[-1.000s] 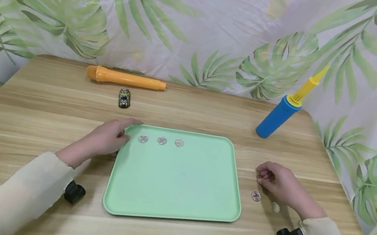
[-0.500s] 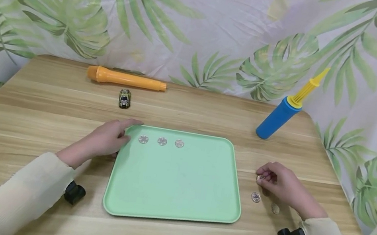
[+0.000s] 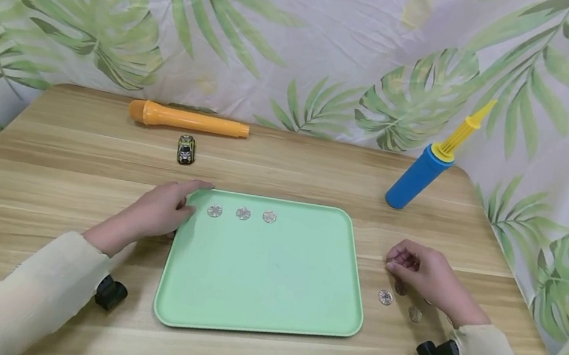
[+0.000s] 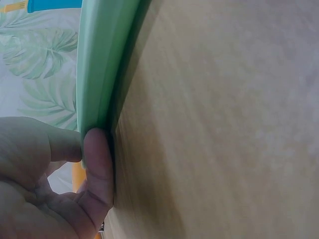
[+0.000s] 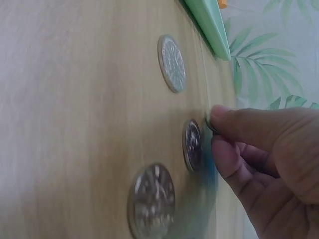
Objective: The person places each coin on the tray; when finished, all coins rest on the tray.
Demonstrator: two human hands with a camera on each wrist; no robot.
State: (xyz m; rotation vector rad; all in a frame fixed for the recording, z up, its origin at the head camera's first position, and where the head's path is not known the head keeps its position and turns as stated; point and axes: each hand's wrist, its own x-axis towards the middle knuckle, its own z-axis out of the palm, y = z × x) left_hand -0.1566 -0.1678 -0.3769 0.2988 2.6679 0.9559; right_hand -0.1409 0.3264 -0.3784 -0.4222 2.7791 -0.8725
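In the head view a light green tray [image 3: 266, 272] lies on the table with three silver coins [image 3: 243, 213] in a row along its far side. My left hand [image 3: 163, 206] grips the tray's far left corner; in the left wrist view a fingertip [image 4: 98, 149] presses its outer wall. To the right of the tray, my right hand [image 3: 424, 273] pinches a coin [image 5: 211, 125] by thumb and fingers, mostly hidden, just above the table. Several loose coins lie under and beside that hand, among them a coin [image 3: 385, 297] nearest the tray and another coin [image 5: 172, 63] in the right wrist view.
Behind the tray lie an orange toy microphone [image 3: 189, 119] and a small toy car [image 3: 186, 150]. A blue and yellow hand pump [image 3: 421, 175] leans at the back right. A leaf-print cloth [image 3: 314, 42] hangs behind the wooden table [image 3: 74, 160].
My right hand has shifted slightly, its fingers closing on a coin; another coin now shows just below them, with more partly visible under the hand. My left hand stays on the tray.
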